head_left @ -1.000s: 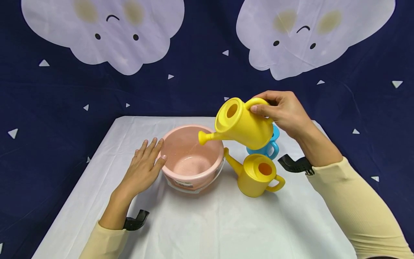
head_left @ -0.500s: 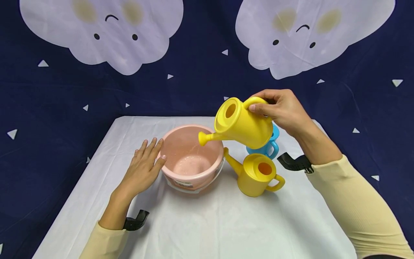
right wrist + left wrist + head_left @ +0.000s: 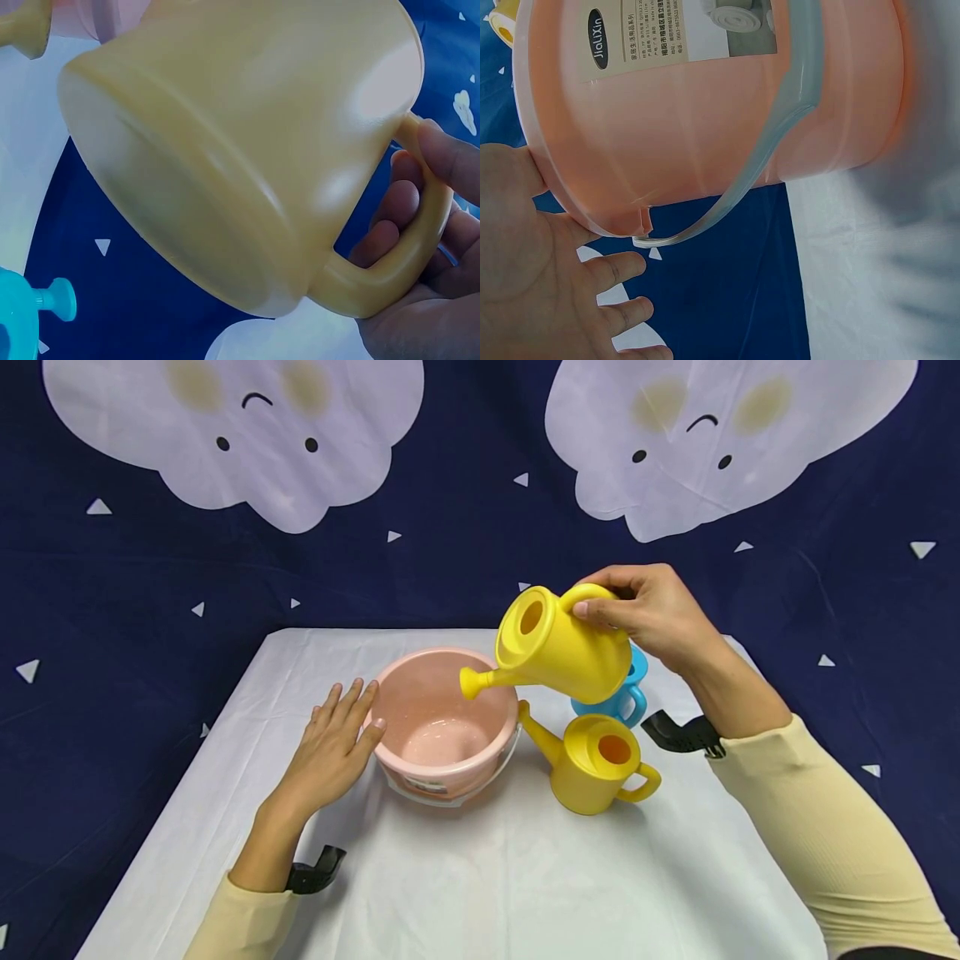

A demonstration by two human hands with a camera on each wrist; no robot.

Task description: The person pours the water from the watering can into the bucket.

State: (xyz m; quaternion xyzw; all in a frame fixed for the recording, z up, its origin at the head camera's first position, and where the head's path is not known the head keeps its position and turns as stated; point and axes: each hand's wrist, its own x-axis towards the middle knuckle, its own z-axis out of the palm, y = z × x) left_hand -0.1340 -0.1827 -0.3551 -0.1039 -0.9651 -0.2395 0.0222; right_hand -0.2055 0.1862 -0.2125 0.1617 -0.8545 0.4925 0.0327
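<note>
My right hand (image 3: 660,618) grips the handle of a yellow watering can (image 3: 573,652), fingers curled through it in the right wrist view. The can is tilted, its spout pointing left over the right part of a pink bucket (image 3: 442,771). A little water glistens on the bucket's bottom. My left hand (image 3: 330,756) lies with straight, spread fingers against the bucket's left rim; in the left wrist view its thumb and index finger touch the rim. A second yellow watering can (image 3: 592,777) stands upright right of the bucket, below the held one.
A blue watering can (image 3: 622,702) stands behind the yellow ones, partly hidden by the held can. The bucket's pale carrying handle (image 3: 757,157) hangs down its side. A white cloth (image 3: 480,877) covers the table; a dark blue curtain (image 3: 465,577) with clouds hangs behind.
The held watering can has tipped slightly further and shifted a little left. A thin stream and splashes in the bucket half a second ago no longer show. The left hand has stayed still.
</note>
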